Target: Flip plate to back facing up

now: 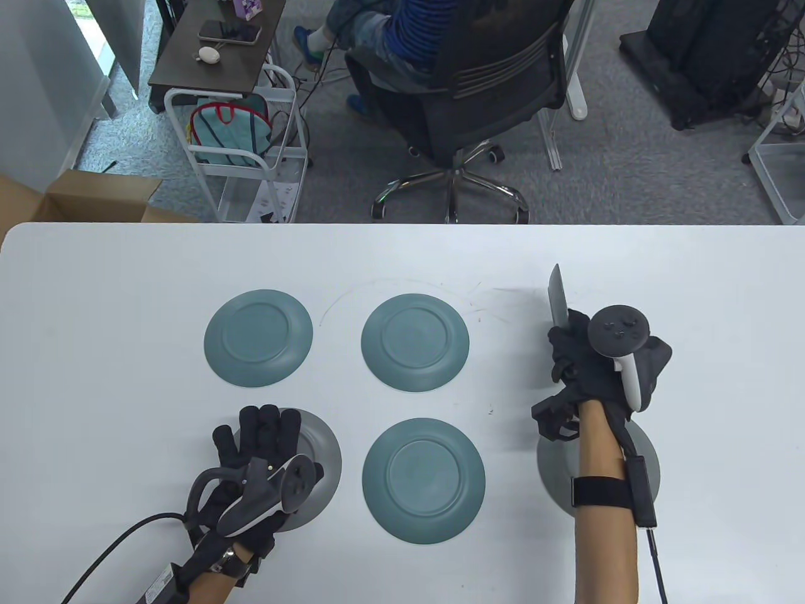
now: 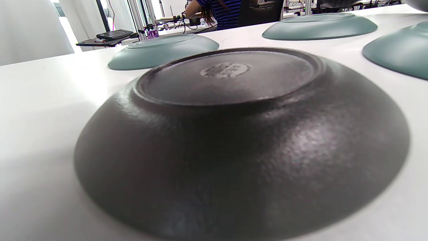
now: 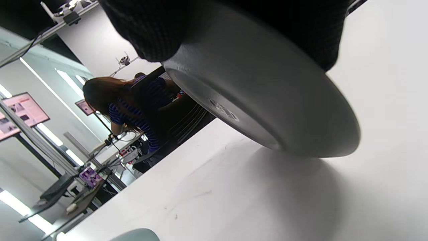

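My right hand (image 1: pixel 591 365) grips a grey plate (image 1: pixel 558 296) on edge, mid-flip; my left hand (image 1: pixel 264 453) rests flat on one already turned.

Three teal plates (image 1: pixel 415 343) (plain, unpatterned), grey plates (image 1: pixel 321 462), a white table (image 1: pixel 126 352), black gloves (image 1: pixel 258 434).

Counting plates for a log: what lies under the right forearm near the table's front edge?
A grey plate lies there, mostly hidden by the forearm, so its facing is unclear. The right hand holds another plate on edge.
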`<action>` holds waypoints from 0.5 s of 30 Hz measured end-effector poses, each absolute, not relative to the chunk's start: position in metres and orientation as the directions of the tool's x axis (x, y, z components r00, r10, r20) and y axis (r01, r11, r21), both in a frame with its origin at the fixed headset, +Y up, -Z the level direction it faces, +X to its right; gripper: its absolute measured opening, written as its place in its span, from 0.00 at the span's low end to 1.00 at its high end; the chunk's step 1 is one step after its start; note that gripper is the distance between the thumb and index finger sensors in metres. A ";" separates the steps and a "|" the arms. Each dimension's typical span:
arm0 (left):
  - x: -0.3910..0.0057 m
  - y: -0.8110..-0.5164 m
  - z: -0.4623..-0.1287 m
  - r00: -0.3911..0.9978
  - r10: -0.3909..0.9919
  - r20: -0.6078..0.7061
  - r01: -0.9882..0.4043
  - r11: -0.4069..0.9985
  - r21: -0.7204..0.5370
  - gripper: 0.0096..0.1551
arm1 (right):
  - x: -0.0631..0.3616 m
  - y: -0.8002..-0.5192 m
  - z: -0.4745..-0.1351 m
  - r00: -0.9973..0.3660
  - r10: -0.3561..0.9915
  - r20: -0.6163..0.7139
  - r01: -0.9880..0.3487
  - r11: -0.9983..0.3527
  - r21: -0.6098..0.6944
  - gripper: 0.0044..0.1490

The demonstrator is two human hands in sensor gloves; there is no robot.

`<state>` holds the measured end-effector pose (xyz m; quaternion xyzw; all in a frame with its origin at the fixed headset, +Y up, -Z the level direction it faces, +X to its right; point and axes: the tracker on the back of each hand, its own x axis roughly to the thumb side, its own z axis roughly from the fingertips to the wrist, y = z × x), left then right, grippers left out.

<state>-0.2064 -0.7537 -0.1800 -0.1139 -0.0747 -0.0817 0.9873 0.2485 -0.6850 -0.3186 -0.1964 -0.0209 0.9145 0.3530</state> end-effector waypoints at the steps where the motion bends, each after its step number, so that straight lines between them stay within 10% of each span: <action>1: -0.206 -0.754 -0.180 0.975 -0.145 0.166 0.179 0.961 -0.213 0.54 | 0.253 -0.685 -0.318 -0.639 0.685 -0.350 -0.668 -0.720 -0.188 0.30; 15: -0.206 -0.754 -0.180 0.975 -0.152 0.163 0.186 0.959 -0.214 0.54 | 0.298 -0.711 -0.325 -0.325 0.838 -0.439 -0.854 -0.459 -0.244 0.33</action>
